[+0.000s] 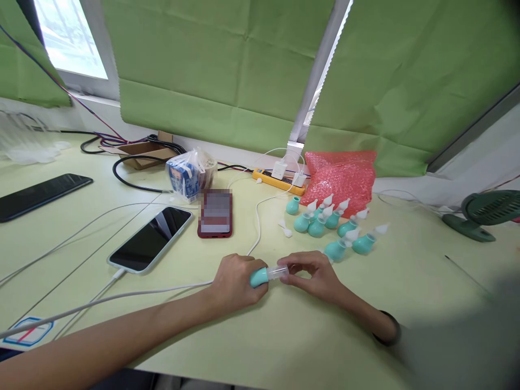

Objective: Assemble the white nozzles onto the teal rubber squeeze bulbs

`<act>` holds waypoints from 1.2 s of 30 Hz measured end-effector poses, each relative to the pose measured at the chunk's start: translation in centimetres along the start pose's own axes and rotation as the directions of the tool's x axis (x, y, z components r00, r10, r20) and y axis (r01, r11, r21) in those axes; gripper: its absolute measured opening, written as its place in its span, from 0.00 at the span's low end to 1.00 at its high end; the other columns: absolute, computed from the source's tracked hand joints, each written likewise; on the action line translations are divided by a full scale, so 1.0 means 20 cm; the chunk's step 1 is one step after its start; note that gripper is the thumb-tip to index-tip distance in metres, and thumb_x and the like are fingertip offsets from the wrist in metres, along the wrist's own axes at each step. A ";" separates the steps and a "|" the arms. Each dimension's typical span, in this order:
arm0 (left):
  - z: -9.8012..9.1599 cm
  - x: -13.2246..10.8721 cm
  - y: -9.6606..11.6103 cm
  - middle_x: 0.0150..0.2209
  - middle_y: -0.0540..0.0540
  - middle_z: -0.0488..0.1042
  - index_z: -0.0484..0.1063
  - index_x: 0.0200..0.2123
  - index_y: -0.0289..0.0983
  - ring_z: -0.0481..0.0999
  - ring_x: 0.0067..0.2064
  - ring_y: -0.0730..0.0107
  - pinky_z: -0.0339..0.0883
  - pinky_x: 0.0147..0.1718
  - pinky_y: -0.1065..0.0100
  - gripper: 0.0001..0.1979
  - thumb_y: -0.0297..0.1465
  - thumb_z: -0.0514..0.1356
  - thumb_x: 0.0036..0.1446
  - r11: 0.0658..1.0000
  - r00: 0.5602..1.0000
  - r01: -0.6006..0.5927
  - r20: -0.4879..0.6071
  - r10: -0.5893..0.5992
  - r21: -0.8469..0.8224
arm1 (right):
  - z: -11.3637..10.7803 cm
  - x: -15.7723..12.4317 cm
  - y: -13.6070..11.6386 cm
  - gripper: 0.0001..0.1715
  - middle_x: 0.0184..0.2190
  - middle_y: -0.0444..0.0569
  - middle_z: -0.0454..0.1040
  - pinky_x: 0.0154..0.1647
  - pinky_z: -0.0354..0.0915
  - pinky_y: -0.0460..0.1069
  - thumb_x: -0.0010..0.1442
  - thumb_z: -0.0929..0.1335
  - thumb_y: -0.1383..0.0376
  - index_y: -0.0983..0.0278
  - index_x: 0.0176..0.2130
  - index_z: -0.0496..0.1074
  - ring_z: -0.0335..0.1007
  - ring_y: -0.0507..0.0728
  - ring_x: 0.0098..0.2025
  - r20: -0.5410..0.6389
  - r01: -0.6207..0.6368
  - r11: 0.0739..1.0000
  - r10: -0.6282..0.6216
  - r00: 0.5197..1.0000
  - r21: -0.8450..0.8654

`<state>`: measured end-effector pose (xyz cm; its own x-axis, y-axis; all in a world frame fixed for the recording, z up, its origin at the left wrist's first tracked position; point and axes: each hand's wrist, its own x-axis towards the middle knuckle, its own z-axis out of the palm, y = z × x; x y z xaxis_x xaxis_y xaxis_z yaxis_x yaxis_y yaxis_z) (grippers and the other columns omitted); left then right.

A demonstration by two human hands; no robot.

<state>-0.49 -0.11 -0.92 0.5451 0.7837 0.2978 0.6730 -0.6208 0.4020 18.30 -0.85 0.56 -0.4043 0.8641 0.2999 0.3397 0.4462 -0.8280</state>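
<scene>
My left hand is closed around the teal rubber bulb of a bulb-type nasal aspirator, low over the middle of the table. A clear tube sticks out of the bulb to the right. My right hand pinches the far end of that tube between thumb and fingers, hiding its tip. Beyond my right hand lie several teal aspirators with whitish pointed tips. One teal bulb behind them has no tip on it. Small white pieces rest to the left of this group.
A pink bubble-wrap bag and a yellow power strip stand at the back. Phones and charging cables cover the left side. A red-cased phone leans near a plastic-wrapped bundle. At far right is a green fan.
</scene>
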 end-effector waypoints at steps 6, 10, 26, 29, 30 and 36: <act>0.00 0.00 0.01 0.22 0.50 0.72 0.71 0.28 0.39 0.72 0.25 0.65 0.56 0.25 0.68 0.09 0.30 0.53 0.41 0.996 1.000 0.002 0.028 -0.004 0.093 | 0.04 -0.01 0.01 0.12 0.21 0.46 0.73 0.23 0.67 0.45 0.43 0.70 0.64 0.67 0.31 0.73 0.67 0.50 0.21 -0.002 -0.157 0.984 0.158 0.987 0.084; 0.00 0.00 0.01 0.22 0.49 0.73 0.72 0.29 0.39 0.72 0.25 0.64 0.57 0.26 0.67 0.10 0.30 0.53 0.41 0.990 0.999 -0.013 0.034 0.009 0.139 | 0.05 -0.02 -0.02 0.13 0.16 0.44 0.68 0.18 0.65 0.44 0.46 0.68 0.61 0.69 0.30 0.72 0.64 0.49 0.16 0.096 -0.260 0.947 0.246 0.965 0.190; 0.01 0.00 0.01 0.21 0.47 0.73 0.71 0.27 0.37 0.72 0.24 0.64 0.56 0.24 0.66 0.08 0.31 0.53 0.44 0.961 0.997 -0.063 -0.028 0.073 0.270 | 0.17 -0.05 -0.06 0.21 0.14 0.45 0.68 0.13 0.64 0.44 0.46 0.66 0.53 0.71 0.25 0.67 0.66 0.51 0.14 0.053 -0.500 0.761 0.528 0.848 0.415; 0.02 0.00 0.01 0.21 0.47 0.73 0.70 0.26 0.37 0.72 0.23 0.64 0.56 0.23 0.66 0.08 0.31 0.52 0.44 0.952 0.993 -0.093 -0.038 0.109 0.290 | 0.16 -0.03 -0.07 0.24 0.13 0.45 0.68 0.12 0.63 0.44 0.45 0.66 0.50 0.71 0.23 0.66 0.65 0.51 0.13 0.111 -0.546 0.726 0.556 0.824 0.419; 0.02 0.00 0.01 0.21 0.47 0.73 0.70 0.26 0.37 0.72 0.23 0.64 0.56 0.23 0.66 0.08 0.31 0.52 0.44 0.952 0.992 -0.102 -0.041 0.119 0.288 | 0.16 -0.02 -0.08 0.24 0.12 0.45 0.68 0.11 0.62 0.44 0.45 0.66 0.49 0.70 0.22 0.66 0.65 0.51 0.13 0.124 -0.555 0.719 0.560 0.819 0.418; 0.00 -0.01 0.04 0.23 0.47 0.73 0.65 0.39 0.36 0.72 0.25 0.65 0.58 0.24 0.67 0.16 0.39 0.49 0.52 0.981 0.991 -0.119 -0.047 0.128 0.156 | 0.10 0.02 -0.06 0.29 0.12 0.46 0.67 0.11 0.60 0.44 0.48 0.61 0.46 0.70 0.19 0.66 0.62 0.49 0.11 0.197 -0.574 0.739 0.541 0.818 0.353</act>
<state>-0.09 -0.66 -0.61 0.6023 0.6980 0.3872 0.6729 -0.7050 0.2241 16.10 -1.52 0.74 -0.3138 0.9021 -0.2961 0.1837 -0.2483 -0.9511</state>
